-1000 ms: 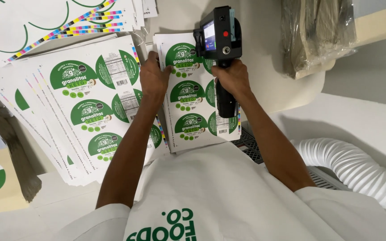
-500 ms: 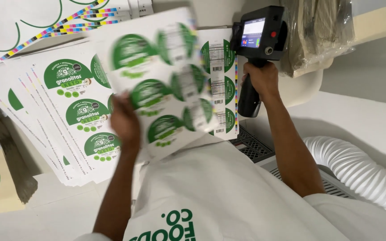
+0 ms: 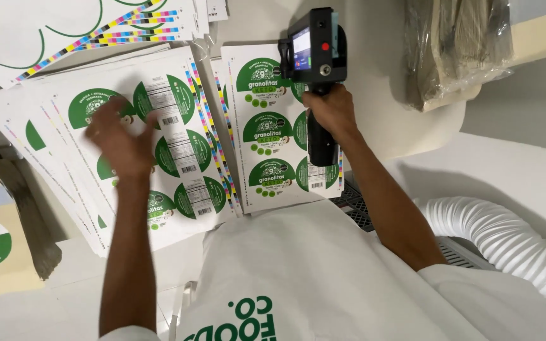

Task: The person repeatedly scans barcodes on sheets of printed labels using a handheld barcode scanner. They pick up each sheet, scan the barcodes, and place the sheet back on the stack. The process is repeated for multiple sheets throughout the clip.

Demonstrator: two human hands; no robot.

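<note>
Right hand (image 3: 331, 113), fingers clenched on the handheld printer (image 3: 316, 57), holds it above the near label sheet (image 3: 273, 136). Left hand (image 3: 120, 140), fingers released and blurred, hovers over the fanned sheet stack (image 3: 178, 158). Best practice: square the printer head flat to the sheet.

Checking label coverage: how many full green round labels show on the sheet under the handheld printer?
3, stacked in one column on the sheet: top, middle, bottom. The handheld printer and right hand hide a second column.

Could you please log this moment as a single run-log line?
left hand: open over fanned label sheets | right hand: gripping black handheld printer above right sheet stack
</note>
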